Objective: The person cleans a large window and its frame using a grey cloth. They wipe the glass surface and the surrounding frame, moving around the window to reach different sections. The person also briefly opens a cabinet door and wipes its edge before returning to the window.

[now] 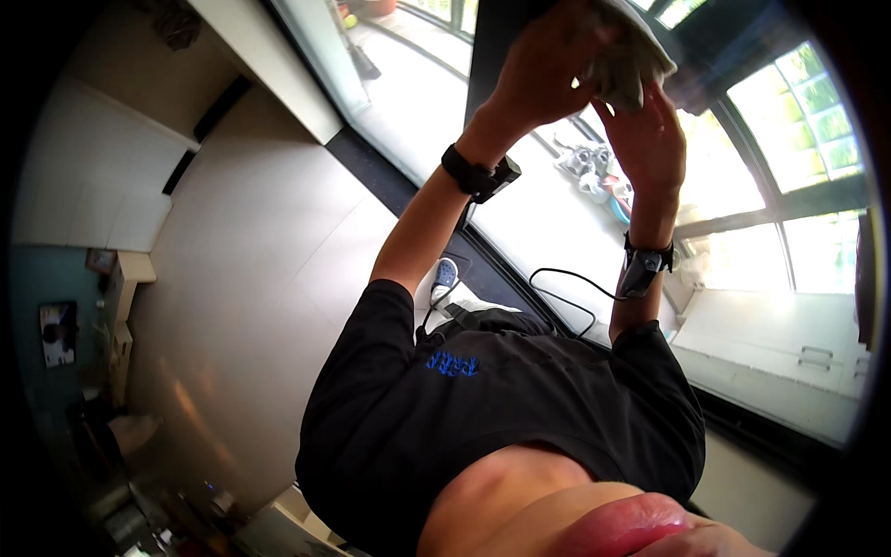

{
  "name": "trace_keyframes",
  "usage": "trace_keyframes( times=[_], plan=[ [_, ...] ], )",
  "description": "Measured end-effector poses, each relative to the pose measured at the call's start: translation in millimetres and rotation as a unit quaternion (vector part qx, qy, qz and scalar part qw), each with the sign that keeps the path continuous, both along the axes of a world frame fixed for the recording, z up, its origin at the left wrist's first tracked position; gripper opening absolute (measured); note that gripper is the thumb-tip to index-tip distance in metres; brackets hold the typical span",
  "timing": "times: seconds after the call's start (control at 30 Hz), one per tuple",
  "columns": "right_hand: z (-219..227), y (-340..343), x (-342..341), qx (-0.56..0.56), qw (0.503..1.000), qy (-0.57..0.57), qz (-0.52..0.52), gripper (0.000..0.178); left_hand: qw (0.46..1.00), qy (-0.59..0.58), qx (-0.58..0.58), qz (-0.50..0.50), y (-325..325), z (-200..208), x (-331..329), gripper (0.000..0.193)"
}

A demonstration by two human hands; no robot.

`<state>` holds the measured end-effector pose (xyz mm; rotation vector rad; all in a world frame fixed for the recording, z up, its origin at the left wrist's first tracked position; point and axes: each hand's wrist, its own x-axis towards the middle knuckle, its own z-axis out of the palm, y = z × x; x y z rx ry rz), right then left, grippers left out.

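Both arms are raised toward the top of the view, in front of a dark-framed glass door (492, 56). A crumpled grey-beige cloth (636, 70) is bunched between my hands. My left hand (548, 65) grips it from the left, its fingers partly hidden behind the folds. From below and to the right, my right hand (652, 139) closes its thumb and fingers on the cloth's lower edge. A black strap with a small box (481, 174) sits on my left wrist, and another device (643, 269) on the right.
A black cable (566, 274) loops from the right wrist device toward my waist. Through the glass are a grey bundle (585, 162), white cabinets (770, 339) and bright windows (798, 111). A dark door track (371, 172) crosses the tiled floor (260, 241).
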<state>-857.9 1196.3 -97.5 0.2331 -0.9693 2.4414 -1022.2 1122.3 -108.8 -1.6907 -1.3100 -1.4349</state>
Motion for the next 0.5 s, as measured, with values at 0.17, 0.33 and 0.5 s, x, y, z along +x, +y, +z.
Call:
trace_keyframes(
  times=[0.17,0.33,0.5],
  plan=[
    [-41,-23,-4,-0.031,0.990,-0.091,-0.102,0.053,0.998,-0.025,-0.045,0.020,-17,-42,6,0.069],
    [-63,-24,14,-0.126,0.984,-0.120,-0.045,0.067,0.989,-0.127,-0.076,0.027,-16,-107,28,0.070],
    [-47,-21,56,-0.110,0.994,-0.008,-0.019,0.070,0.994,-0.099,-0.036,-0.016,-13,-62,63,0.068]
  ],
)
